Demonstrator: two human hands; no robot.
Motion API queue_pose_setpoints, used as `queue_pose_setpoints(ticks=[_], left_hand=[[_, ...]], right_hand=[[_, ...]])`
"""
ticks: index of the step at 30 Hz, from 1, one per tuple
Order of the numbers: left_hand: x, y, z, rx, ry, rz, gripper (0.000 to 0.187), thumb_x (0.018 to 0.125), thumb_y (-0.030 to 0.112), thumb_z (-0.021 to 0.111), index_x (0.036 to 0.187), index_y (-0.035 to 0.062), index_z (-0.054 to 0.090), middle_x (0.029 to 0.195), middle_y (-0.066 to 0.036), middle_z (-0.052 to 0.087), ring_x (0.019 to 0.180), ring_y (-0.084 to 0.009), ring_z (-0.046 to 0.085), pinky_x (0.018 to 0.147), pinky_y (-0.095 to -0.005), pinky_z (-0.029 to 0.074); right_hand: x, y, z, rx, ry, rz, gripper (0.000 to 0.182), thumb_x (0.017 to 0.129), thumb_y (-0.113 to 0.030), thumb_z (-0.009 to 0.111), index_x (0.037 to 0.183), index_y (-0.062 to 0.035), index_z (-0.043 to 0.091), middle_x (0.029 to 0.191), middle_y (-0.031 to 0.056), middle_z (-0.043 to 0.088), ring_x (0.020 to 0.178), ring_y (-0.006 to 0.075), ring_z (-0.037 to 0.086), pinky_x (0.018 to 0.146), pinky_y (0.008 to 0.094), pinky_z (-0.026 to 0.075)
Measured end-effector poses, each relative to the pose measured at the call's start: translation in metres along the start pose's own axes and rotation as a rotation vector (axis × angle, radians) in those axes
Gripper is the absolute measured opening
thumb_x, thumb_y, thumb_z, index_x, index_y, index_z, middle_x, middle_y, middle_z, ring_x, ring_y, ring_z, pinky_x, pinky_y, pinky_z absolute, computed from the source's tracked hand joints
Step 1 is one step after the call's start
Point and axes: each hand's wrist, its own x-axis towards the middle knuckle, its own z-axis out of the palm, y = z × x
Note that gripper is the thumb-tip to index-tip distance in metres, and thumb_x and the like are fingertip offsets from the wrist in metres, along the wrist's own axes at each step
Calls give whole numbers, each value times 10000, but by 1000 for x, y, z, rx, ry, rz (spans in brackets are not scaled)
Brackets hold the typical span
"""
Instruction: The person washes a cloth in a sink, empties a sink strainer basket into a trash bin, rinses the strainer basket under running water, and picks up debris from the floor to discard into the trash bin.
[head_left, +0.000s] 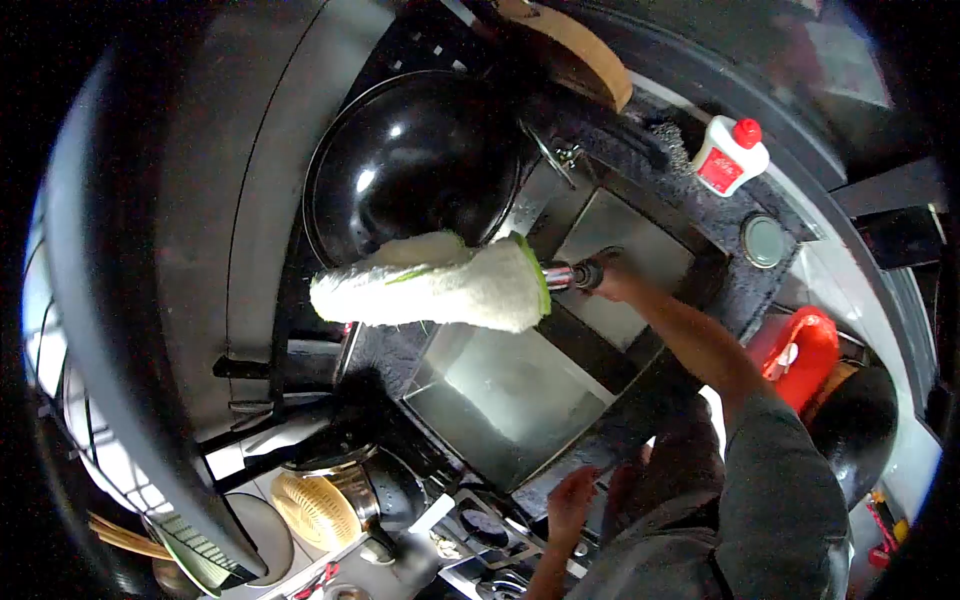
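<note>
My right hand (615, 279) is closed around the handle of a mop (430, 288), its head covered with a white fleecy pad edged in green. A short piece of shiny pole shows between the hand and the pad. The mop head hangs over the counter, between the large black wok (420, 160) and the larger sink basin (510, 385). Below my right hand lies the smaller sink basin (640, 235). My left hand (572, 500) is held low near my body, fingers loosely apart, with nothing visible in it.
A white bottle with a red cap (731, 157) and a round lidded jar (764, 242) stand on the dark ledge behind the sink. A wooden board (575, 50) leans at the back. A red container (800, 345) is at right; a yellow basket (315, 510) and gas stove (485, 530) are below.
</note>
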Motion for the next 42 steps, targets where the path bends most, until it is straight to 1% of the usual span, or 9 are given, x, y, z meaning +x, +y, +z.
queue_pose_setpoints(ticks=[1,3,7,11,18,21,26,34,42], left_hand=[[1,8,2,-63,-3,-17,225,889,189,524,1014,20,605,892,-24,620,714,-83,536,641,-221,427],[2,-2,-1,-125,-38,-12,219,885,186,529,1005,21,609,898,-26,622,728,-85,540,651,-223,430],[9,1,0,-426,-116,69,181,870,162,537,954,27,625,873,-17,619,725,-74,533,631,-222,425],[10,18,-7,139,-122,77,182,871,184,547,930,31,626,831,-6,615,658,-66,512,576,-214,410],[15,-4,-14,-101,-169,197,188,885,173,526,983,36,608,873,0,623,617,-48,498,540,-190,392],[8,10,-23,-328,-185,109,198,881,158,529,1004,21,601,918,-27,630,654,-60,519,578,-201,421],[14,-8,-28,-276,-190,301,199,870,140,545,997,0,607,941,-64,632,687,-71,530,629,-214,436],[33,-68,-41,-433,-1,236,217,830,126,566,1010,11,603,927,-74,633,774,-130,577,673,-254,462],[104,-129,-69,-71,319,248,503,719,175,640,1177,22,497,1052,-173,579,931,-264,576,755,-347,473]], right_hand=[[-4,-16,-9,-107,-108,29,188,810,-202,606,913,-45,597,860,90,605,763,229,592,717,327,492],[-53,-94,-53,1350,-128,278,177,830,-193,607,927,-48,582,842,61,595,773,170,581,700,286,486],[-151,-162,-115,1394,25,138,130,854,-177,574,887,-54,549,818,37,559,739,149,538,673,276,450],[-254,-208,-152,1459,247,158,160,871,-202,545,885,-42,544,826,39,537,753,151,528,664,272,443],[-361,-220,-176,1091,661,490,122,836,-126,587,888,-21,554,871,114,624,647,172,594,546,247,479],[-381,-183,-171,257,639,450,98,778,-11,514,854,36,555,740,129,637,565,142,573,505,253,458],[-403,-117,-134,-664,497,614,418,725,-352,639,972,-36,524,889,197,580,750,365,592,575,428,468],[-304,-180,-94,-235,257,335,302,729,-15,565,1030,-31,582,735,87,640,641,162,619,561,298,477],[-210,-221,-12,-342,-19,-27,234,755,-151,599,976,-73,609,713,88,620,615,215,604,582,318,485]])
